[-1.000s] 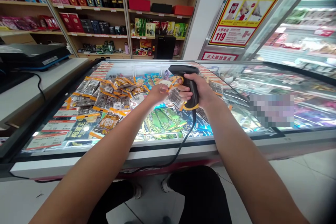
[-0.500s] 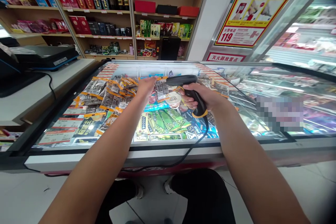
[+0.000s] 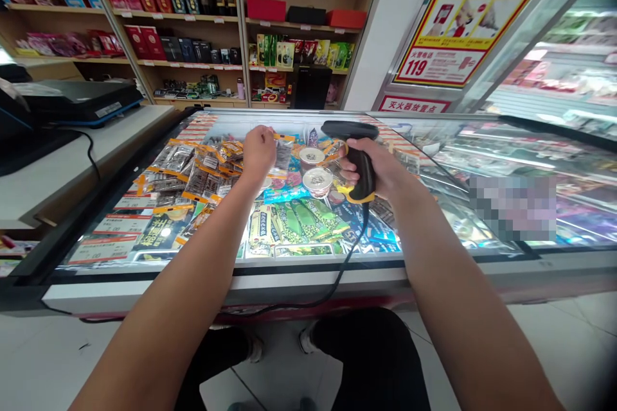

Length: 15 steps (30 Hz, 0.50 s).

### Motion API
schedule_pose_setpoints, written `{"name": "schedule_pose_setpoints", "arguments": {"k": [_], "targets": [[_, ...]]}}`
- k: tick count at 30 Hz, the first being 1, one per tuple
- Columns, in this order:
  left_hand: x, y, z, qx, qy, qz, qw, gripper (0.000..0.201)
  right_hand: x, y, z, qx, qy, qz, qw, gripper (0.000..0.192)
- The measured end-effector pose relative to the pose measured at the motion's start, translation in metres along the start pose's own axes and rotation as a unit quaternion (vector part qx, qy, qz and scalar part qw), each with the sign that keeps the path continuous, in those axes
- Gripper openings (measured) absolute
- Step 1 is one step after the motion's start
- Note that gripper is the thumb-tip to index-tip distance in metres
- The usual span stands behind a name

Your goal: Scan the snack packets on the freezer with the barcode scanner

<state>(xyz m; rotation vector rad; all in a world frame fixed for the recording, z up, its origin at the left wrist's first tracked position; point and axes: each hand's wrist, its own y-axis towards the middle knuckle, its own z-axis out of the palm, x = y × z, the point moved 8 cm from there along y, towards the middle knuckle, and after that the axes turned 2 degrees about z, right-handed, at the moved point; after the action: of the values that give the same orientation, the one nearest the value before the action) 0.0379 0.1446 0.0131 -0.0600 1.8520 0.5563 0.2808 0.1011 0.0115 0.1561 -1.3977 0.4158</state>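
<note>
My right hand [image 3: 373, 164] is wrapped round the grip of a black and yellow barcode scanner [image 3: 355, 130], its head turned towards the left. My left hand [image 3: 260, 151] is closed on a clear snack packet [image 3: 283, 155] with orange edges, partly hidden behind the fingers and slightly blurred. Both hands are above the glass top of a display freezer. To the left of my left hand lies a heap of similar snack packets [image 3: 205, 173]. Between the hands, lidded cups [image 3: 318, 180] and green pea-printed ice cream wrappers [image 3: 308, 218] show under the glass.
The scanner's black cable [image 3: 332, 289] hangs over the freezer's front edge [image 3: 308, 268]. A counter [image 3: 29, 186] with a scale [image 3: 81, 103] stands on the left. Shelves of bottles and boxes [image 3: 266, 9] line the back, and a poster [image 3: 477, 13] hangs at the right.
The scanner has moved right and slightly up, away from the packet. My left hand has shifted a little left and up with the packet, and its wrist has turned. The lidded cups show more.
</note>
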Motion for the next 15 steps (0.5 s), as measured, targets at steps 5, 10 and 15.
{"name": "schedule_pose_setpoints", "arguments": {"k": [5,10,15], "targets": [[-0.020,-0.012,0.000,0.081,0.438,0.123,0.887,0.033,0.011,0.006,-0.047,-0.251,-0.122,-0.107,0.954,0.022],[-0.020,-0.037,0.026,0.106,0.489,0.193,0.844,0.037,0.004,0.009,-0.048,-0.282,-0.309,-0.064,0.906,0.024],[-0.018,-0.069,0.077,0.228,0.386,0.176,0.876,0.048,-0.002,0.006,-0.033,-0.234,-0.281,-0.044,0.930,0.029]]}}
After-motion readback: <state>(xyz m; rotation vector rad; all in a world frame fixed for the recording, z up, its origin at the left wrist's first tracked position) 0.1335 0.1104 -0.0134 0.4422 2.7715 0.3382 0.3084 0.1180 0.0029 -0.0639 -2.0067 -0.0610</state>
